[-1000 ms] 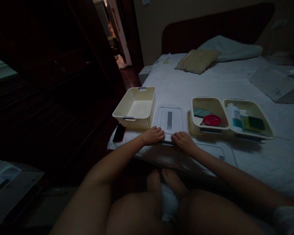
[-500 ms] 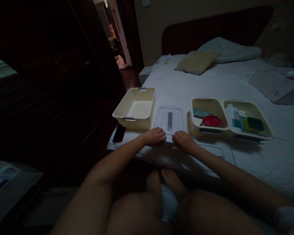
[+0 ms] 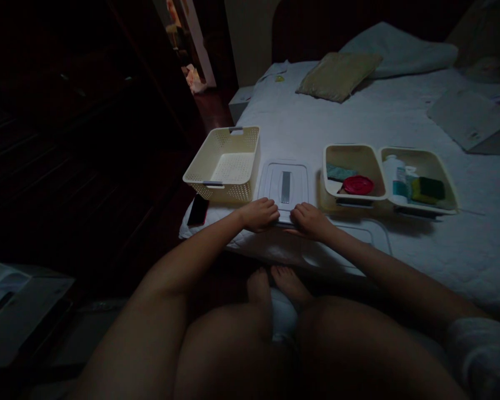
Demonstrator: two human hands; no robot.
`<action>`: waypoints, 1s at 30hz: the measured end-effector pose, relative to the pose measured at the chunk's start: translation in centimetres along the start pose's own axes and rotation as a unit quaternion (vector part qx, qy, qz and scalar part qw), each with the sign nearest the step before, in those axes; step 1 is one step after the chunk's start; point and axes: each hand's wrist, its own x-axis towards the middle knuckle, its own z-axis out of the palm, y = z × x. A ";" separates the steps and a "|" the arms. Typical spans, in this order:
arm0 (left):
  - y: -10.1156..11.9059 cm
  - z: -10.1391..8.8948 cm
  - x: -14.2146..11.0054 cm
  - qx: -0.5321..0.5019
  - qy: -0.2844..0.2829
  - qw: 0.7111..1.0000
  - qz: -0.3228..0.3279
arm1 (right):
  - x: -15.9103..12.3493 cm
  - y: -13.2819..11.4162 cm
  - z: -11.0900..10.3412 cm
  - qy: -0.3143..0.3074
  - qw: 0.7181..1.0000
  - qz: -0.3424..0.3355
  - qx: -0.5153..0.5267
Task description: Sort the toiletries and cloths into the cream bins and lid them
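A pale plastic lid (image 3: pixel 285 180) with a grey handle strip lies flat on the bed's near edge. My left hand (image 3: pixel 259 213) rests on its near left corner with fingers curled over the rim. My right hand (image 3: pixel 310 219) grips the near right corner the same way. Left of the lid stands an empty cream perforated basket (image 3: pixel 227 163). Right of it sit two cream trays: one (image 3: pixel 352 158) holding a red round lid and a teal cloth, the other (image 3: pixel 431 163) holding a white bottle and a yellow-green sponge.
A dark phone (image 3: pixel 198 209) lies by the basket at the bed's corner. A second, larger clear lid (image 3: pixel 364 236) lies under my right forearm. Pillows (image 3: pixel 336 74) and papers (image 3: pixel 469 115) are farther up the white bed. Dark furniture stands to the left; my feet are below.
The view has tilted down a little, so everything sits higher in frame. Both hands stay on the lid's near edge, fingers curled slightly more.
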 end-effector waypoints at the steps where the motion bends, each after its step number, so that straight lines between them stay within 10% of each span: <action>1: 0.0 -0.1 0.0 0.000 -0.005 1.000 -0.002 | 0.0 0.0 0.0 -0.006 1.000 0.000 0.000; 19: 0.0 -0.2 0.2 -0.029 -0.019 0.999 -0.019 | 0.1 -0.1 -0.3 -0.026 0.997 0.044 0.055; 26: 0.2 -0.4 0.2 -0.082 0.063 0.962 -0.252 | -0.2 1.2 -0.7 0.044 0.978 0.174 0.111; 30: -0.2 0.2 0.0 -0.173 0.124 0.860 -0.464 | 0.4 3.5 -0.2 0.056 0.920 0.364 0.131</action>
